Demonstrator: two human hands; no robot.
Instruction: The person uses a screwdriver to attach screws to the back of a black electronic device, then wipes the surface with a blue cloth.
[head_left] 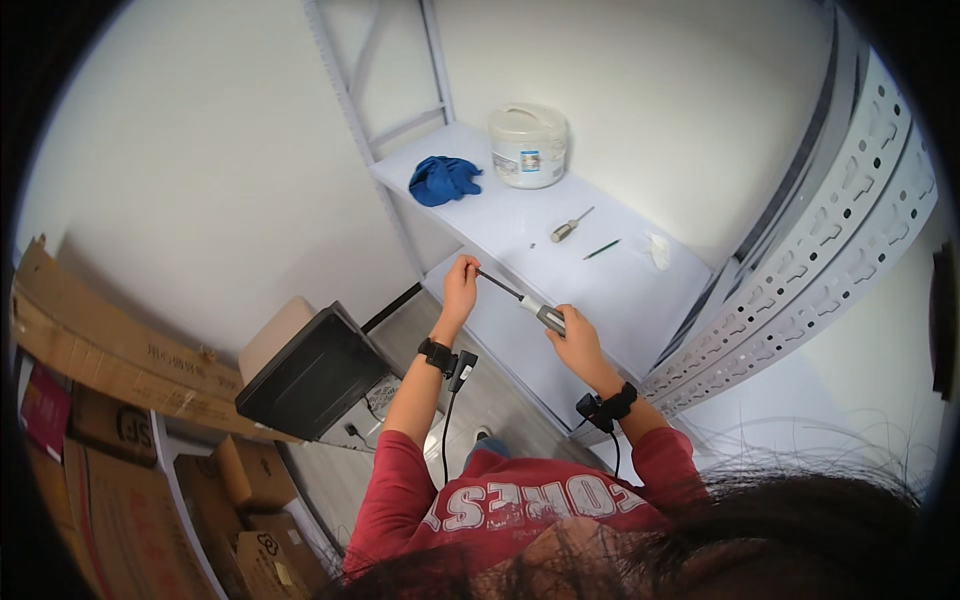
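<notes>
Pale walls met behind a white metal shelf (505, 222), with perforated white steel uprights (845, 240) curving up on the right and brown cardboard boxes (135, 510) stacked at the lower left. Over the front of that shelf I had the long screwdriver with a white-and-grey handle and a dark metal shaft (533, 306) raised in the air between both hands, slanting down to the right. The fingers of my left hand (460, 288) were pinched on the far end of its shaft; those of my right hand (578, 345) were wrapped around its handle.

Beyond them, on the shelf, I could see a round, off-white lidded container (528, 150) against the wall, with a crumpled blue cloth (443, 181) just to its left. Nearer lay a shorter screwdriver with a greyish handle (565, 231), a slim dark-green stick (602, 249) and a crumpled white tissue (658, 250). A tiny dark piece (532, 245), too small for me to identify, lay near the shorter screwdriver.
</notes>
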